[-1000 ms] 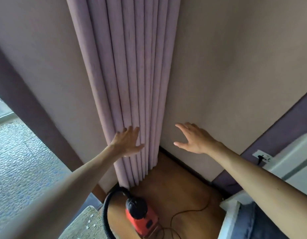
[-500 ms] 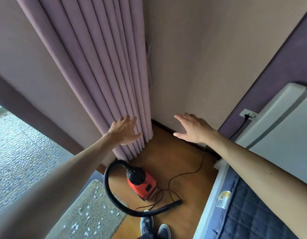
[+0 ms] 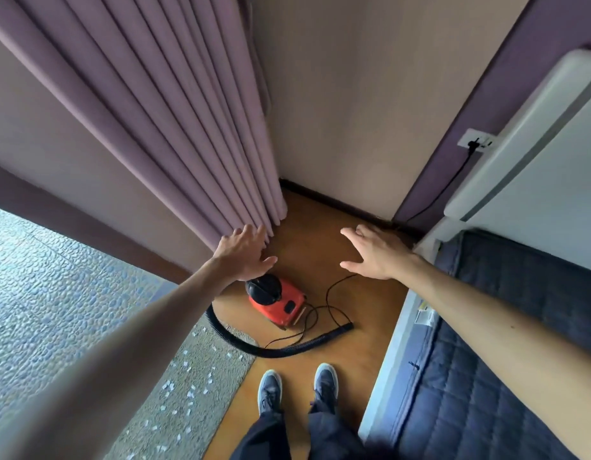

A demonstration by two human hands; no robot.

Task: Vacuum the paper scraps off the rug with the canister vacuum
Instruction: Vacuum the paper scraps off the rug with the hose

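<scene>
Both hands reached out in front with fingers spread and flat, holding nothing: the left hand (image 3: 244,254) above the red canister vacuum (image 3: 276,298), the right hand (image 3: 373,252) over bare wooden floor (image 3: 320,247). Its black hose (image 3: 277,350) curled along the floor to the rug (image 3: 188,393), where white paper scraps (image 3: 184,386) lay scattered beside two shoes (image 3: 297,386).

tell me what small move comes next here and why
Probably bend down and take the hose near its free end with the right hand. It and the left hand are open and empty; the hose lies loose on the floor, and paper scraps dot the rug.
</scene>
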